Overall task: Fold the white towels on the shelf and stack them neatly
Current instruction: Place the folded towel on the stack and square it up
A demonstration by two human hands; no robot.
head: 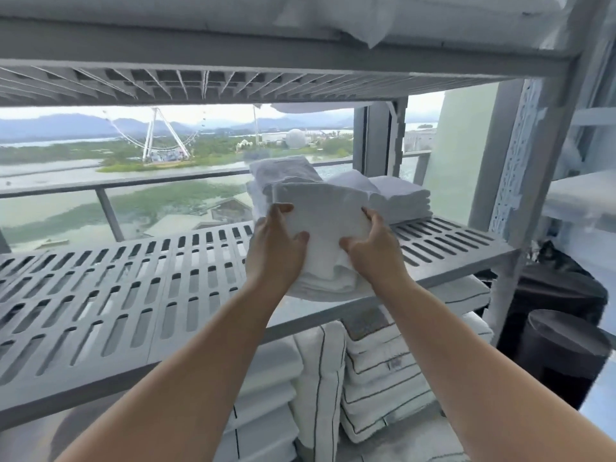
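Both hands hold one folded white terry towel [323, 228] over the front part of the grey slotted plastic shelf [133, 278], a little to the right of the centre of the view. The left hand [276, 251] grips the towel at its 9 o'clock side. Its thumb lies on the top surface and points toward 3 o'clock, and its index finger reaches along the edge toward 12 o'clock. The other fingers go under the cloth and are hidden. The right hand [375, 251] grips the 3 o'clock side in the mirrored way, with the thumb on top pointing toward 9 o'clock and the fingers curled round the edge. The two thumbs are near each other but apart.

The near edge of the towel, at 6 o'clock, hangs over the front rail of the shelf. I cannot tell if the towel rests on the shelf or is lifted.

At 12 o'clock from it stands a taller stack of folded white towels [283, 175], and the held towel seems to touch it. At 2 o'clock lies a lower stack of folded white towels [400, 198]. On the level below, at 6 o'clock, are white towels with dark stripes [383, 371]. At 4 o'clock stand two black cylinder-shaped objects [563, 348]. At 10 o'clock, behind the window glass, a Ferris wheel [163, 135] is visible.
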